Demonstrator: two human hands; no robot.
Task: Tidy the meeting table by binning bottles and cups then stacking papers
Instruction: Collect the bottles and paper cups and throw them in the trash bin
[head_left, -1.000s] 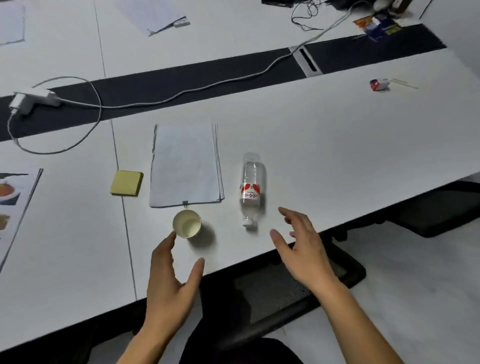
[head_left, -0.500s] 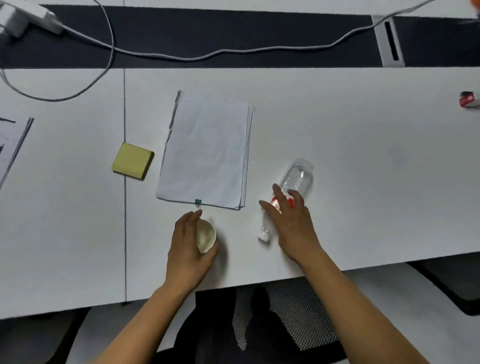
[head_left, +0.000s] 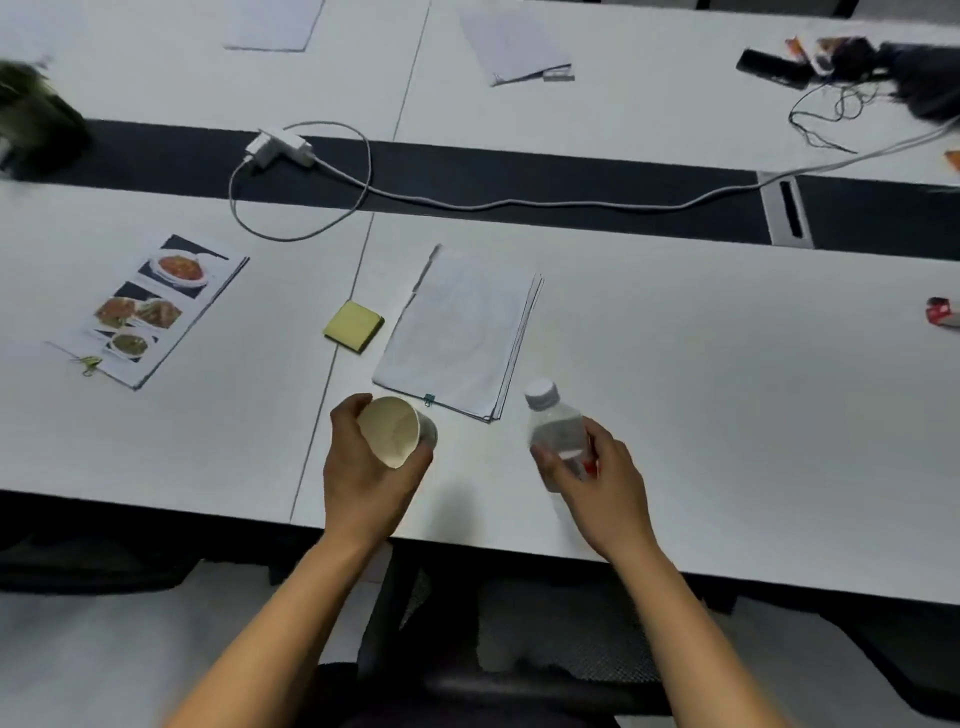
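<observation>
My left hand (head_left: 366, 470) grips a cream paper cup (head_left: 392, 428), lifted off the table and tilted with its mouth toward me. My right hand (head_left: 605, 480) holds a clear plastic bottle (head_left: 553, 428) with a white cap and a red label, raised upright above the table's near edge. A clipped stack of white papers (head_left: 465, 332) lies just beyond both hands. A printed sheet with food photos (head_left: 150, 309) lies to the left. Two more paper stacks (head_left: 514, 44) (head_left: 275, 23) lie on the far side.
A yellow sticky-note pad (head_left: 353, 327) sits left of the white stack. A white charger and cable (head_left: 280, 148) run along the dark centre strip (head_left: 519, 176). Dark gadgets and wires (head_left: 841, 67) are at the far right, a small red item (head_left: 943, 312) at the right edge. A black chair (head_left: 519, 623) stands below.
Both hands closed round their objects and lifted them: the cup is off the table and tilted, the bottle went from lying flat to upright. The camera view has pulled back.
</observation>
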